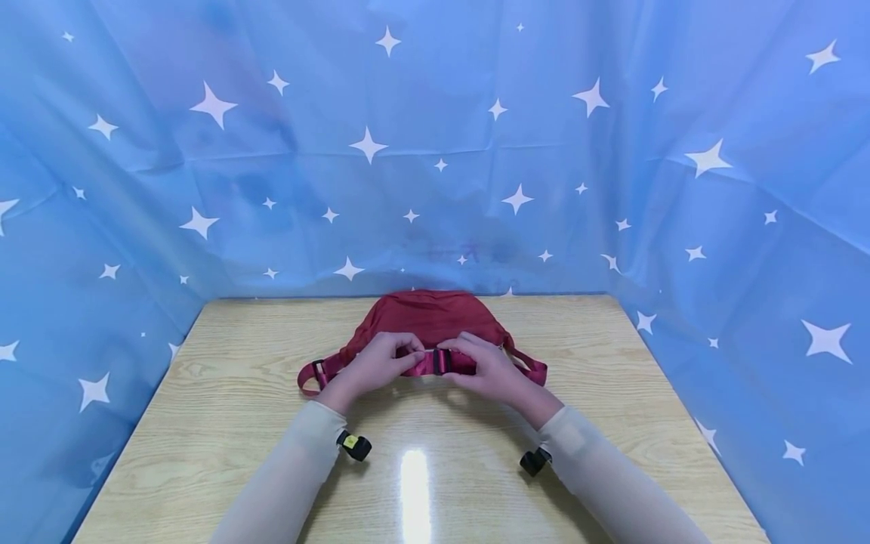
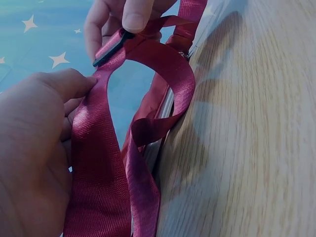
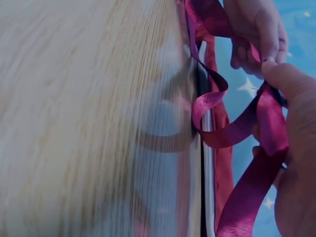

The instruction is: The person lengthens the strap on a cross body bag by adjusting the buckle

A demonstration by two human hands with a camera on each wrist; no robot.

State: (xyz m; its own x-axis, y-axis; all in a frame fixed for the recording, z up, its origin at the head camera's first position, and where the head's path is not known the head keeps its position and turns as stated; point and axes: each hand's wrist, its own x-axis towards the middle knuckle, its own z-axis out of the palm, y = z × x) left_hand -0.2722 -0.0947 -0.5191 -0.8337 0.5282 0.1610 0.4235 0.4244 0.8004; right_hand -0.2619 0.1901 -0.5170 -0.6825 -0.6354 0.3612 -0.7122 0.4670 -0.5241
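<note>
A dark red fabric bag [image 1: 430, 316] lies at the far edge of the table, its wide strap [image 2: 98, 153] raised in front of it. My left hand [image 1: 379, 361] pinches the strap between thumb and fingers, left of a black strap adjuster [image 1: 442, 361]. On the other side my right hand [image 1: 491, 372] grips the webbing at the adjuster, its thumb against the black bar in the left wrist view. Below the adjuster a loose loop of strap [image 3: 210, 106] hangs twisted beside the bag's zipper edge [image 3: 209, 168]. Some right fingers are hidden behind the webbing.
A second black slider [image 1: 318, 370] sits on the strap loop at the bag's left end. Another strap loop [image 1: 535, 370] sticks out on the right. Behind the wooden table [image 1: 272, 332] hangs a blue star-patterned cloth [image 1: 435, 189].
</note>
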